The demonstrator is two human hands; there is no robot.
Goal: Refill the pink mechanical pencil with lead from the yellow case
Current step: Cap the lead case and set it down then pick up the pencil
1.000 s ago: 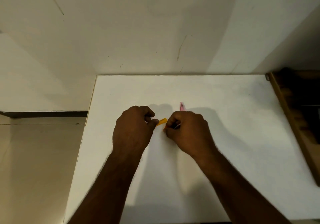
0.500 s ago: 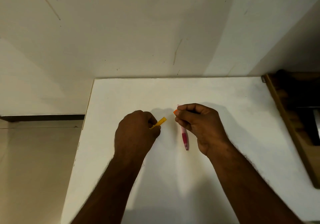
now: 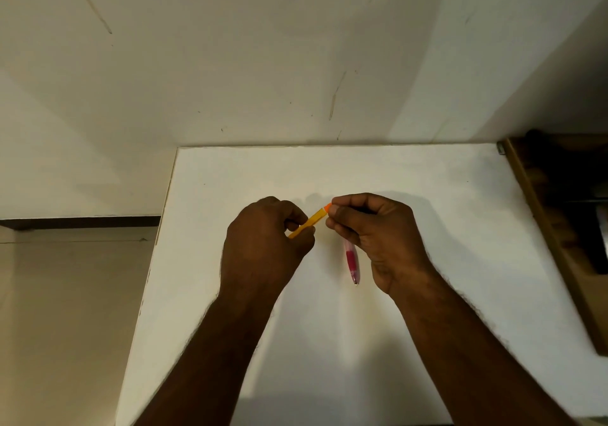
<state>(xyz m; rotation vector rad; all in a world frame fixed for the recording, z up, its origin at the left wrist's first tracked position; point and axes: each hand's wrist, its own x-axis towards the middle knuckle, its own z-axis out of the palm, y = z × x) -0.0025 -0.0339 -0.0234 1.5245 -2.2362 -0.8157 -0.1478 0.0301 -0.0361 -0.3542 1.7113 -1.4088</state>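
A slim yellow lead case (image 3: 311,223) slants up to the right out of my left hand (image 3: 263,244), which is closed around its lower end. A small orange cap (image 3: 327,208) sits at the case's upper end, pinched between the thumb and forefinger of my right hand (image 3: 381,234). The same hand's lower fingers hold the pink mechanical pencil (image 3: 352,261). The pencil's tip points toward me just above the white table (image 3: 427,178), and its upper part is hidden in the fist.
The table's left edge drops to a tan floor (image 3: 65,294). A cream wall (image 3: 296,63) rises right behind the table. A dark wooden shelf unit (image 3: 543,228) borders the table on the right.
Half a second ago the orange cap was held apart from the yellow case. Now my hands are closer and the cap meets the case's end. The pencil stays in my right hand.
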